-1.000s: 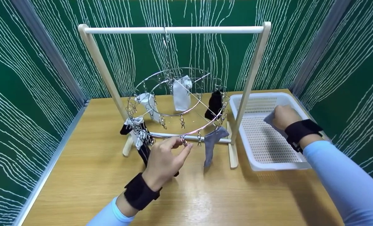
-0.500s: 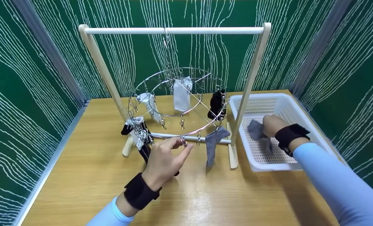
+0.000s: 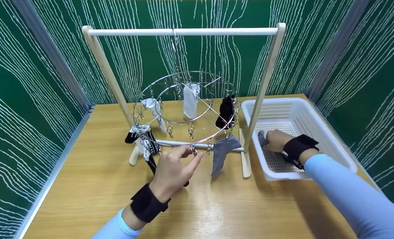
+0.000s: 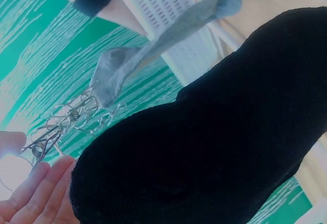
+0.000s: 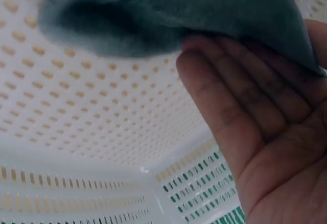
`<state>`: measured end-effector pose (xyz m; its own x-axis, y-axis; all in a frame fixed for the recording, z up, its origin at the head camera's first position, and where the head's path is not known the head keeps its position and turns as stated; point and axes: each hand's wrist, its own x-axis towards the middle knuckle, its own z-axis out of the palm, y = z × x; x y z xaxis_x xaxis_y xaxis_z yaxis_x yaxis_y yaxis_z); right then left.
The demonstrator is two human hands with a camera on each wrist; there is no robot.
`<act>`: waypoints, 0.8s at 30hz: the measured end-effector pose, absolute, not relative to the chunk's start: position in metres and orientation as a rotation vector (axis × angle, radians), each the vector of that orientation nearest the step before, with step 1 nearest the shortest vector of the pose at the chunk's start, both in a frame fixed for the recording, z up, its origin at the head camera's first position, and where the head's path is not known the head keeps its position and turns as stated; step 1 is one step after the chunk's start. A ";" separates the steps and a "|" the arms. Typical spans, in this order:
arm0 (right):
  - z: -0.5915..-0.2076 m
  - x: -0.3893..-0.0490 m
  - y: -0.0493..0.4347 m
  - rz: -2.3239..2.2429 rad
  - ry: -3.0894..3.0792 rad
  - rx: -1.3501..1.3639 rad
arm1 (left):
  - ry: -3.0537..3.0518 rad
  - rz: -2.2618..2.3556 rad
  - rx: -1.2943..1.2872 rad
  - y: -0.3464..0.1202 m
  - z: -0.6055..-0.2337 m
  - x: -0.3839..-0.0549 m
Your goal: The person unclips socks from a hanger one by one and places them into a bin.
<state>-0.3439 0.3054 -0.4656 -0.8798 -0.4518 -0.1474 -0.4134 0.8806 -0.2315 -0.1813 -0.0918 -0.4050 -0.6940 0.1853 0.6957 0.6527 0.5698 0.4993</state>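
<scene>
- Green walls (image 3: 206, 13) with wavy white lines surround a wooden table (image 3: 183, 212), on which stands a wooden rack (image 3: 105, 69) with a white top rod (image 3: 223, 31).
- From that rod hangs a round metal hanger (image 3: 213, 136), ringed with small clips. Clipped around it are two white socks (image 3: 191, 101) toward the back and left, a black sock (image 3: 226, 111) at right, a black-and-white bunch (image 3: 143, 142) at left and a gray hanging sock (image 3: 222, 154) near the front right.
- At the hanger's near edge, the left hand (image 3: 173, 169) pinches a clip (image 3: 194, 151) between thumb and forefinger. Its own wrist view looks along the hand instead, with thumb and fingers on either side of the metal.
- Much of that left wrist view is filled by black fabric (image 4: 204, 127) close to the camera (the head view gives only a dark scrap of it past the left hand).
- On the right stands a white basket (image 3: 316, 124), and the right hand (image 3: 276, 141) is inside it, gripping a second gray sock (image 3: 262, 137).
- From the head, just a tip of this second gray sock pokes out beyond the knuckles; the right wrist view shows a long stretch of it, fingertips against its edge and part of the thumb at the far right. Whether it touches the perforated basket floor, I cannot tell.
</scene>
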 end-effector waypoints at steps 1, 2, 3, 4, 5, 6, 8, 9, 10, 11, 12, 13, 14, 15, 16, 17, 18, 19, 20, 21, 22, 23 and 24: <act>-0.466 -0.343 0.304 -0.276 2.853 -0.668 | -2.212 -1.036 -0.667 -0.092 -0.405 -0.181; -0.467 -0.343 0.303 -0.270 2.851 -0.668 | -2.210 -1.036 -0.666 -0.092 -0.405 -0.182; -0.468 -0.344 0.302 -0.262 2.854 -0.673 | -2.208 -1.037 -0.666 -0.092 -0.405 -0.182; -0.467 -0.343 0.302 -0.258 2.853 -0.671 | -2.206 -1.038 -0.665 -0.092 -0.405 -0.182; -0.466 -0.343 0.301 -0.261 2.849 -0.667 | -2.206 -1.039 -0.665 -0.093 -0.405 -0.182; -0.465 -0.342 0.301 -0.269 2.847 -0.664 | -2.207 -1.041 -0.663 -0.093 -0.405 -0.182; -0.461 -0.340 0.301 -0.303 2.839 -0.664 | -2.213 -1.040 -0.659 -0.093 -0.404 -0.182; -0.458 -0.339 0.301 -0.323 2.833 -0.665 | -2.217 -1.041 -0.658 -0.093 -0.404 -0.181; -0.455 -0.338 0.302 -0.348 2.827 -0.664 | -2.220 -1.040 -0.655 -0.094 -0.404 -0.181; -0.451 -0.337 0.302 -0.373 2.824 -0.659 | -2.223 -1.040 -0.654 -0.094 -0.404 -0.181; -0.448 -0.336 0.303 -0.399 2.823 -0.650 | -2.226 -1.040 -0.653 -0.094 -0.403 -0.181; -0.443 -0.335 0.303 -0.417 2.823 -0.643 | -2.229 -1.038 -0.652 -0.094 -0.403 -0.181; -0.438 -0.334 0.304 -0.437 2.826 -0.635 | -2.230 -1.036 -0.650 -0.094 -0.403 -0.181; -0.433 -0.333 0.305 -0.453 2.833 -0.629 | -2.231 -1.035 -0.648 -0.094 -0.403 -0.181; -0.428 -0.332 0.306 -0.471 2.841 -0.622 | -2.232 -1.032 -0.645 -0.095 -0.402 -0.181; -0.423 -0.332 0.306 -0.485 2.848 -0.618 | -2.232 -1.032 -0.644 -0.095 -0.402 -0.180; -0.418 -0.331 0.307 -0.505 2.855 -0.616 | -2.231 -1.033 -0.641 -0.095 -0.402 -0.180; -0.414 -0.331 0.308 -0.526 2.859 -0.618 | -2.229 -1.033 -0.641 -0.096 -0.402 -0.181; -0.409 -0.330 0.310 -0.553 2.862 -0.614 | -2.229 -1.034 -0.640 -0.096 -0.402 -0.181; -0.405 -0.329 0.311 -0.573 2.868 -0.612 | -2.228 -1.036 -0.639 -0.096 -0.402 -0.181; -0.400 -0.328 0.311 -0.594 2.875 -0.606 | -2.227 -1.037 -0.639 -0.097 -0.402 -0.181; -0.396 -0.327 0.312 -0.617 2.883 -0.606 | -2.227 -1.038 -0.640 -0.097 -0.402 -0.181; -0.392 -0.325 0.313 -0.642 2.893 -0.603 | -2.227 -1.036 -0.637 -0.097 -0.402 -0.182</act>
<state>-0.3252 0.3134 -0.3916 -0.9138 -0.4052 -0.0277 -0.3554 0.8309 -0.4282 -0.1815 -0.0974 -0.4022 -0.7078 0.1699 0.6857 0.6339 0.5812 0.5103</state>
